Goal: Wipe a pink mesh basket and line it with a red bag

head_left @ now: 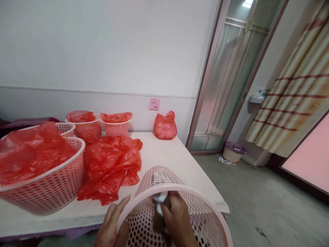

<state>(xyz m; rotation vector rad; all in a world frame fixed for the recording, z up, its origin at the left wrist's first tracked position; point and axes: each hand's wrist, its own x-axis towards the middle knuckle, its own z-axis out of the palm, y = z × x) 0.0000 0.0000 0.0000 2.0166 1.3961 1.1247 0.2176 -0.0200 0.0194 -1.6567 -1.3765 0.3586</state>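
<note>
A pink perforated plastic basket (pixel 156 178) lies tilted towards me at the table's near edge, its mouth facing the camera. My left hand (pixel 110 223) grips its rim from the left side. Inside the basket, my right hand (pixel 176 219) is closed on a small dark-and-white cloth or crumpled scrap (pixel 160 199). What that scrap is stays unclear. A heap of loose red plastic bags (pixel 110 164) lies on the white table (pixel 169 154) just left of the basket.
Several pink baskets lined with red bags stand at the left (pixel 48 178) and back (pixel 115 128). A tied red bag (pixel 165 126) sits by the wall under a pink note (pixel 154 104). Right of the table are a glass door, a small bin (pixel 234 151) and a curtain.
</note>
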